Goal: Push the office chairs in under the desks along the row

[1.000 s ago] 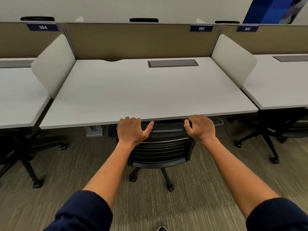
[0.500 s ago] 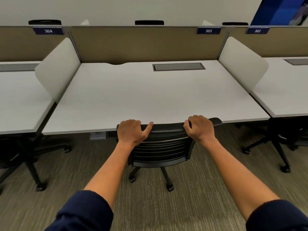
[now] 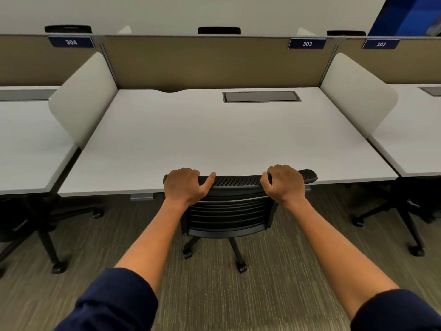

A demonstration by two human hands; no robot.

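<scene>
A black office chair point(image 3: 229, 211) with a slatted back stands in front of the white middle desk point(image 3: 214, 139), labelled 303. Its seat is hidden under the desktop, and the top rail of its back lies level with the desk's front edge. My left hand point(image 3: 185, 186) grips the left end of that rail. My right hand point(image 3: 284, 182) grips the rail right of centre. The wheeled base shows on the carpet below.
White desks adjoin on the left point(image 3: 26, 144) and right point(image 3: 415, 130), split by pale side screens point(image 3: 83, 101) and backed by a tan partition point(image 3: 214, 63). Black chair bases stand under the left desk point(image 3: 47, 237) and the right desk point(image 3: 405, 218). Striped carpet lies behind the chair.
The chair has rolled forward under the desk, its back rail now at the desk's edge. Both hands keep their grip, and the view has moved closer.
</scene>
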